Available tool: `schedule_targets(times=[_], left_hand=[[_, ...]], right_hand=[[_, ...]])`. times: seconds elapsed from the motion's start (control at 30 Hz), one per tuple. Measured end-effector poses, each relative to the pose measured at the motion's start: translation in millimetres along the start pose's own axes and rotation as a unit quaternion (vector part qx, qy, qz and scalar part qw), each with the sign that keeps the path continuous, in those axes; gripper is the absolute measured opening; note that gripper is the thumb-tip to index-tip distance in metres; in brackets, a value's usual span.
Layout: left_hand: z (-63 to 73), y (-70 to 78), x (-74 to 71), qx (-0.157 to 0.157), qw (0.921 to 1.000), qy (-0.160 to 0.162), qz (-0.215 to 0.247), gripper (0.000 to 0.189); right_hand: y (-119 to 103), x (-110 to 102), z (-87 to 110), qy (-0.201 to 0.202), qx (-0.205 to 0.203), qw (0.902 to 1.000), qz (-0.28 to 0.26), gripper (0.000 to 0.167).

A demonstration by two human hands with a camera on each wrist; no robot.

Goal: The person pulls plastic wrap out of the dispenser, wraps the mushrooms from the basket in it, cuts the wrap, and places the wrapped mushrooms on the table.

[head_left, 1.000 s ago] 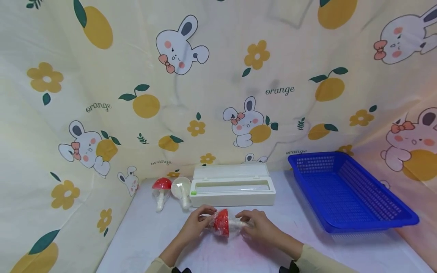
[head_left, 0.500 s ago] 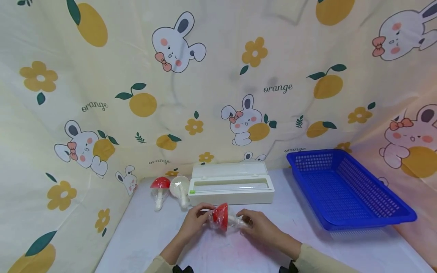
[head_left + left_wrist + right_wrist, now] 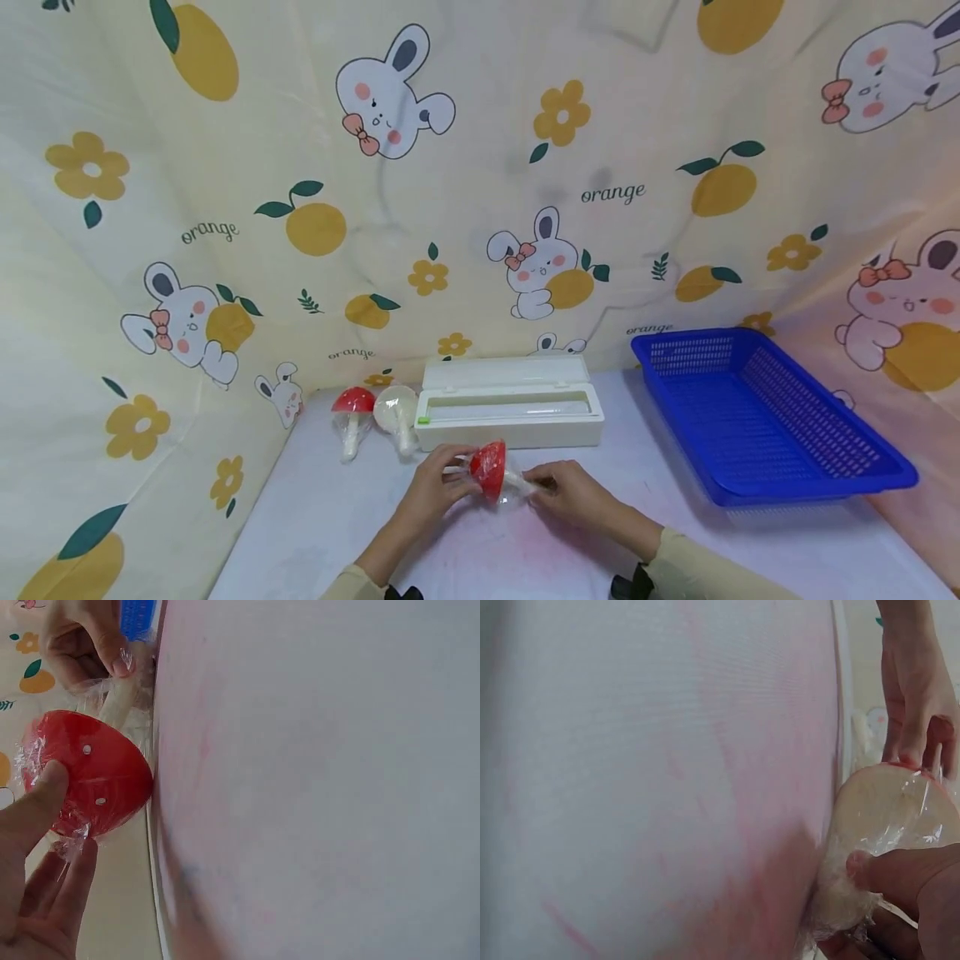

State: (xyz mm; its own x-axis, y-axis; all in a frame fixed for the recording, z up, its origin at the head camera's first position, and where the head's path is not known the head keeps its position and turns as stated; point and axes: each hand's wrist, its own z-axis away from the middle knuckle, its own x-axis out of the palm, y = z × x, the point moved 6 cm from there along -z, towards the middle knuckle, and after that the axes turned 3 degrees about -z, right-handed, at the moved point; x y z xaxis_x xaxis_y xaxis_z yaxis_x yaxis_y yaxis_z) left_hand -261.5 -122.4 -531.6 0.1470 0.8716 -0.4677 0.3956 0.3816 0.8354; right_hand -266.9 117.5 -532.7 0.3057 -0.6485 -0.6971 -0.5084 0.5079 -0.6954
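Note:
A toy mushroom [image 3: 489,471] with a red white-dotted cap and pale stem lies sideways between both hands, wrapped in clear plastic film. My left hand [image 3: 429,493] holds the cap end; in the left wrist view the thumb presses the red cap [image 3: 101,776] while the fingers touch bunched film below it. At the other end, my right hand [image 3: 573,497] pinches the film-covered stem. The right wrist view shows the cap's pale underside [image 3: 889,806] under shiny film, with the right thumb [image 3: 877,871] across the stem. Part of the right fingers is hidden behind it.
Behind the hands stands a white cling film dispenser [image 3: 510,435], lid raised. Left of it lie a wrapped red-capped mushroom [image 3: 352,402] and another wrapped mushroom [image 3: 396,408], pale side up. A blue plastic basket [image 3: 772,433] sits at the right. A patterned cloth [image 3: 480,167] hangs behind.
The mushroom has risen slightly toward the dispenser, its cap tilting. My left hand has shifted its fingers around the cap end, and my right hand stays on the stem.

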Motion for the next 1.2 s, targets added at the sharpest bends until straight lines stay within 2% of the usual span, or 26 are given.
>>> schedule_targets(times=[0.17,0.3,0.43,0.57,0.7,0.87,1.0,1.1,1.2], left_hand=[[-1.5,8.1,-4.5,0.027,0.9979,0.028,-0.051,0.042],[-1.5,17.4,-7.3,0.053,0.9923,0.056,-0.097,0.033],[-1.4,21.6,-8.3,0.063,0.9885,0.08,-0.112,0.032],[-1.3,21.3,-7.5,0.06,0.9871,0.093,-0.116,0.032],[-2.7,21.7,-6.7,0.046,0.987,0.096,-0.12,0.025],[-5.1,18.8,-7.3,0.003,0.9924,0.088,-0.086,0.016],[-7.6,16.2,-8.9,-0.005,0.9932,0.099,-0.061,0.013],[-8.9,14.5,-9.4,-0.009,0.9926,0.107,-0.056,0.012],[-9.7,13.8,-9.6,-0.026,0.9927,0.108,-0.048,0.011]], right_hand=[[0,-1,1.4,0.003,-0.003,1.0,-0.002,0.03],[-1,-3,2.4,0.018,-0.015,0.9997,-0.006,0.031],[-1,-5,1.3,0.031,-0.009,0.9994,-0.015,0.031],[1,-3,0.4,0.025,-0.008,0.9995,-0.015,0.025],[0,2,0.6,0.008,-0.018,0.9998,-0.001,0.024],[-2,4,2.0,0.006,-0.019,0.9998,0.008,0.026],[-2,3,4.2,0.007,-0.018,0.9998,-0.005,0.04],[-2,1,6.2,0.024,-0.023,0.9994,-0.002,0.05],[-3,-3,7.7,0.06,-0.027,0.9976,0.02,0.05]])
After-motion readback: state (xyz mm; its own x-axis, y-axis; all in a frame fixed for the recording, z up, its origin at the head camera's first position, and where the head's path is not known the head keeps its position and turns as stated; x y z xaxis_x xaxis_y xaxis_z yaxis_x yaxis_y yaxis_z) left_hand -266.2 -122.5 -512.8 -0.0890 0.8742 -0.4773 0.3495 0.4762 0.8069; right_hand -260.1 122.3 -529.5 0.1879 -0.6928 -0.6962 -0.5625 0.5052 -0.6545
